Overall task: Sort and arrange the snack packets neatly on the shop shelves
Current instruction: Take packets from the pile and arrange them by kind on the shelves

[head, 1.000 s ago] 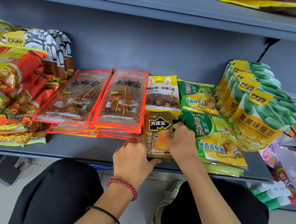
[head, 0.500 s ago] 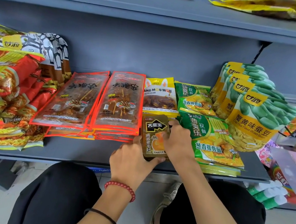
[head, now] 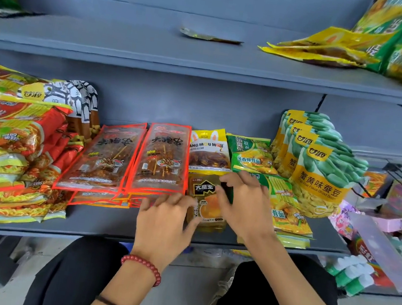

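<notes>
A small stack of brown snack packets (head: pixel 204 200) lies flat near the front of the lower grey shelf (head: pixel 104 224), between the red skewer packets (head: pixel 162 159) and the green-yellow noodle packets (head: pixel 283 210). My left hand (head: pixel 165 223) rests at the stack's left edge, fingers spread and nearly straight, fingertips touching the bottom edge of the red packets. My right hand (head: pixel 244 204) lies over the stack's right side, fingers and thumb touching its upper right corner and hiding that part.
Red and yellow noodle bags (head: pixel 5 147) are piled at the left. A yellow bunny packet (head: pixel 209 151) lies behind the brown stack. Green broad-bean bags (head: pixel 321 166) stand at the right. The upper shelf (head: pixel 209 61) holds yellow-green packets (head: pixel 369 47) at its right. My knees are below the shelf edge.
The camera has tilted up, showing the upper shelf. Both hands have loosened from gripping the brown stack's sides; their fingers are now spread over and beside it.
</notes>
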